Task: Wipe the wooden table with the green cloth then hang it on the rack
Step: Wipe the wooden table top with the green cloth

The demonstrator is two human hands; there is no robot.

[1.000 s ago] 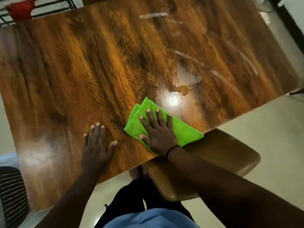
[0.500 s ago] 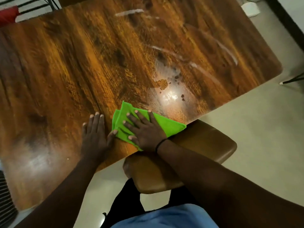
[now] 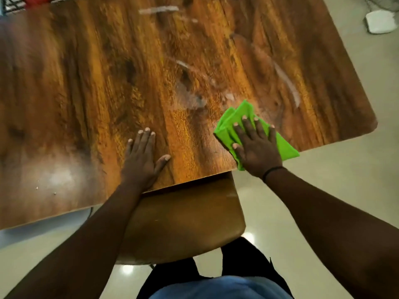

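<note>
The wooden table (image 3: 90, 83) fills the upper part of the head view, with whitish wet streaks (image 3: 190, 98) across its middle and right. A folded green cloth (image 3: 287, 147) lies at the table's near edge, right of centre. My right hand (image 3: 257, 147) presses flat on the cloth, fingers spread. My left hand (image 3: 142, 160) rests flat on the bare wood to the left of the cloth, apart from it, holding nothing. Only a dark corner of the rack (image 3: 8, 5) shows at the top left.
A brown chair seat (image 3: 183, 223) sits under the table's near edge, between my arms. A red item (image 3: 35, 0) lies on the rack. A white object (image 3: 380, 23) sits on the pale floor at the top right. Crumbs (image 3: 45, 188) dot the table's left.
My right hand has slid the green cloth to the right along the near edge, away from my left hand. My left hand has stayed planted on the wood.
</note>
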